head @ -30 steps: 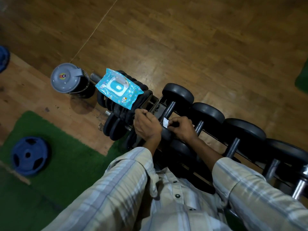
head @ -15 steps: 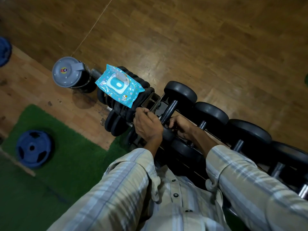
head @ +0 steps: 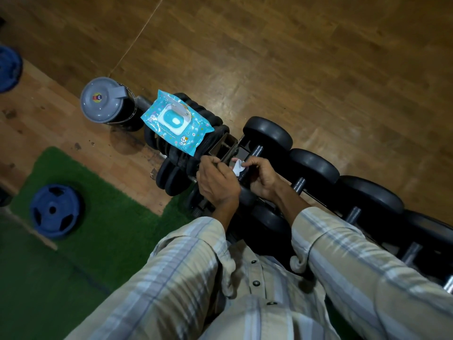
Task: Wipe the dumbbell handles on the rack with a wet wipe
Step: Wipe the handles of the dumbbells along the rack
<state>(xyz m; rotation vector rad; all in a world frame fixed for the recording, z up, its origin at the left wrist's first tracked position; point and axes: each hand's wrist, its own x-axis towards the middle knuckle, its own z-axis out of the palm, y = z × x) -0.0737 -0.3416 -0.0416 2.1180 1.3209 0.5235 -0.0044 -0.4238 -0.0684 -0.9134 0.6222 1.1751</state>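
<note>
A row of black dumbbells lies on a dark rack that runs from the centre to the lower right. My right hand is curled round the metal handle of the leftmost dumbbell. It presses a white wet wipe against that handle. The wipe bulges out at the thumb side. My left hand grips the rack's metal end frame just left of this dumbbell. The lower part of the handle is hidden under my hands.
A blue wet wipe pack with its lid up lies on a stack of black weight plates. A grey-lidded container stands left of it. A blue plate lies on green turf. Wood floor lies beyond the rack.
My right hand has slid along the leftmost handle, and the white wipe shows again at my thumb. My left hand has stayed on the rack frame.
</note>
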